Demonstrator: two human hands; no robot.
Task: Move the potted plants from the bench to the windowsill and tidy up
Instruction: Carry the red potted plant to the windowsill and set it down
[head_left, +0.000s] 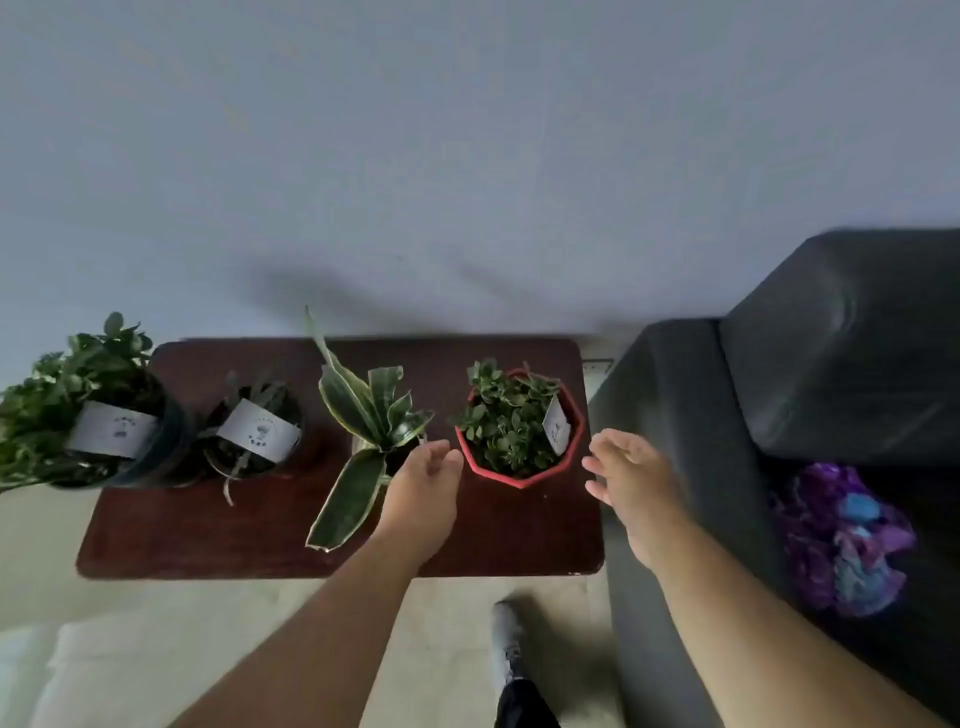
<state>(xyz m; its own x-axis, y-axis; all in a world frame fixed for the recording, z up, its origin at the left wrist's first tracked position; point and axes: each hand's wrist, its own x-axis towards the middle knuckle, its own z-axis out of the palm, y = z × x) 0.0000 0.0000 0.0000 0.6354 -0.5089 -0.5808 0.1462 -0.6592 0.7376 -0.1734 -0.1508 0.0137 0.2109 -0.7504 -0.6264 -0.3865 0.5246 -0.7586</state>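
Bench (208, 530): plants' row (363, 415) left-to-right

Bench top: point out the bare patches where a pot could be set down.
The bench is bare along its near edge, left of the left hand, below the two labelled pots. The far strip by the wall is also free. The middle row, including the snake plant and red pot, is crowded.

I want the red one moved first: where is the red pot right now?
In the head view, the red pot sits at the bench's right end, beside the sofa, between both open hands.
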